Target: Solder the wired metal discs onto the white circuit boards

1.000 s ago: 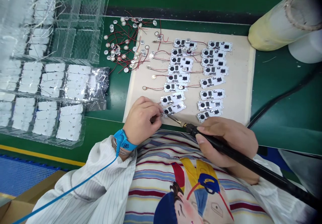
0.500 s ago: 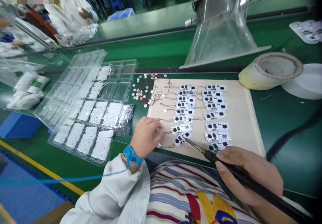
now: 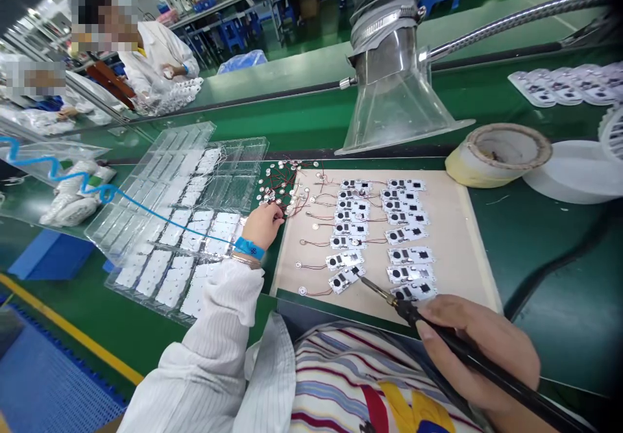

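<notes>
Head view, looking forward and down across a green desk (image 3: pixel 549 264). At lower right, the right hand (image 3: pixel 474 348), closed around a black soldering iron (image 3: pixel 506 378): grip shut on the handle, brass tip angled up and to the left, just beside the nearest white circuit boards (image 3: pixel 343 280). Those boards in two loose columns on a beige mat (image 3: pixel 467 271), each with a round black spot and black chips, thin red wires trailing from several to small metal discs. At the mat's left edge, the left hand (image 3: pixel 261 225), fingers (image 3: pixel 278 211) curled down near a heap of wired metal discs (image 3: pixel 277 189); grip closed-looking, but whether anything sits between the fingers hidden, so no telling if it holds something. On the left wrist, a blue wrist strap (image 3: pixel 250 248), its blue coiled cord (image 3: pixel 63 183) running left across clear plastic trays (image 3: pixel 168 277) of white cards. Beyond the mat, a clear funnel-shaped fume hood (image 3: pixel 394 115) on a metal duct, a roll of tape (image 3: pixel 499 154), and a row of more boards (image 3: pixel 559 84) at upper right. Farther back, a co-worker in a white coat (image 3: pixel 158 53) at a neighbouring desk.
</notes>
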Demonstrator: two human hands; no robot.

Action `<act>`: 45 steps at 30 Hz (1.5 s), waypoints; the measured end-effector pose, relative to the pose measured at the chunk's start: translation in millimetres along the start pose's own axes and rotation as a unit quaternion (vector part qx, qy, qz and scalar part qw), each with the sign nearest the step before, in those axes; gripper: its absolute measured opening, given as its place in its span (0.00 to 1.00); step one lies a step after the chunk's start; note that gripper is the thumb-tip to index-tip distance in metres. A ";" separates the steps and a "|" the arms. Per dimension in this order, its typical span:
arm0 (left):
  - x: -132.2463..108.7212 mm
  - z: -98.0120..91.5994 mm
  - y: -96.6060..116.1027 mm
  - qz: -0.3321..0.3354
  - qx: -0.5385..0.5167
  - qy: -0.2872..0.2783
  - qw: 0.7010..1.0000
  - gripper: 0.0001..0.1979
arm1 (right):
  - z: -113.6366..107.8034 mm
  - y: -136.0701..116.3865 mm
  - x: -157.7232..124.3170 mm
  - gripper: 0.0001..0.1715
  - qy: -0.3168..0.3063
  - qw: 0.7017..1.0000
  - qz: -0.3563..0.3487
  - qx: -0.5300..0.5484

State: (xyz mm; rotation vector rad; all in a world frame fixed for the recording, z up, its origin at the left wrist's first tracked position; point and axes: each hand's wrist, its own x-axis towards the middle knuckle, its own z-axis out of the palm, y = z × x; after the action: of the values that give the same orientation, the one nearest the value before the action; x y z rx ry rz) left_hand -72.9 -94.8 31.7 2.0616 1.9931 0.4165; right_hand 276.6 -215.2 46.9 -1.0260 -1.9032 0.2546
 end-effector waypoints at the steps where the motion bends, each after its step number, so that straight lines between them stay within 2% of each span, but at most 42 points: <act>1: -0.8 -1.7 0.0 -0.002 -0.005 0.010 1.000 0.05 | 0.2 1.9 -1.3 0.09 0.000 1.000 -0.005 0.001; 5: -9.8 -14.4 5.1 -0.027 -0.036 0.092 0.995 0.03 | -0.4 9.1 -5.3 0.12 -0.007 1.000 -0.012 -0.014; 8: -21.4 -20.2 16.0 -0.053 -0.075 0.154 0.984 0.09 | -1.8 10.8 -1.0 0.09 -0.012 0.998 0.040 -0.042; 10: -27.5 -18.5 25.2 -0.073 -0.150 0.178 0.970 0.12 | -3.2 10.9 4.5 0.09 -0.024 0.994 0.092 -0.058; 12: -31.3 -13.4 36.1 -0.096 -0.267 0.173 0.943 0.14 | -4.9 11.2 9.4 0.12 -0.044 0.991 0.114 -0.046; 14: -35.0 -7.3 51.3 -0.108 -0.361 0.141 0.915 0.14 | -6.1 11.1 12.6 0.13 -0.070 0.991 0.110 -0.004; 16: -41.7 -1.7 73.0 -0.098 -0.421 0.082 0.898 0.13 | -5.6 9.2 14.6 0.10 -0.077 0.990 0.116 0.032; 19: -58.8 4.8 112.9 -0.070 -0.526 -0.065 0.845 0.11 | 0.3 3.2 17.4 0.07 -0.012 0.982 0.176 0.067; 21: -71.1 8.7 135.8 -0.051 -0.547 -0.127 0.826 0.10 | 6.4 -0.2 19.7 0.15 0.047 0.959 0.233 0.156; 23: -79.9 12.9 150.8 -0.029 -0.530 -0.157 0.833 0.09 | 11.3 -1.7 22.0 0.21 0.084 0.927 0.253 0.262; 25: -84.1 17.0 158.0 -0.006 -0.497 -0.174 0.850 0.07 | 12.9 -2.2 23.6 0.23 0.107 0.907 0.258 0.317; 27: -84.4 19.6 160.1 0.013 -0.473 -0.185 0.861 0.07 | 11.4 -2.8 24.0 0.21 0.117 0.897 0.267 0.332; 29: -82.3 20.0 160.4 0.014 -0.482 -0.199 0.853 0.07 | 8.4 -3.3 22.9 0.18 0.120 0.894 0.273 0.333; 31: -78.8 19.2 160.7 -0.008 -0.532 -0.245 0.811 0.10 | 5.9 -2.8 20.6 0.17 0.115 0.900 0.258 0.333; 35: -72.7 19.7 162.6 -0.087 -0.630 -0.383 0.670 0.18 | 4.3 1.8 15.8 0.20 0.070 0.930 0.189 0.308; 36: -72.2 20.2 163.3 -0.095 -0.637 -0.400 0.652 0.18 | 4.4 3.1 15.1 0.21 0.056 0.937 0.170 0.299; 37: -72.2 20.5 164.1 -0.095 -0.640 -0.402 0.648 0.17 | 4.5 4.1 14.5 0.21 0.046 0.943 0.154 0.292; 38: -72.7 20.5 164.9 -0.086 -0.637 -0.390 0.660 0.16 | 4.7 4.8 14.1 0.22 0.044 0.946 0.146 0.287; 39: -73.6 20.2 165.6 -0.070 -0.626 -0.364 0.686 0.14 | 4.8 5.1 13.9 0.23 0.052 0.945 0.149 0.285; 43: -78.8 16.4 166.1 0.018 -0.505 -0.208 0.837 0.09 | 5.8 2.6 13.4 0.25 0.101 0.930 0.210 0.284; 45: -80.6 15.0 164.8 0.066 -0.435 -0.161 0.884 0.07 | 7.4 0.4 13.3 0.24 0.098 0.921 0.232 0.298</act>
State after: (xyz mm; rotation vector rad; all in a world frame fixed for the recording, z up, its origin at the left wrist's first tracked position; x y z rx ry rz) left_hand 83.6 -181.2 75.3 1.5350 1.1420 0.7623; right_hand 268.0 -203.4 51.0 -1.0096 -1.2512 0.9089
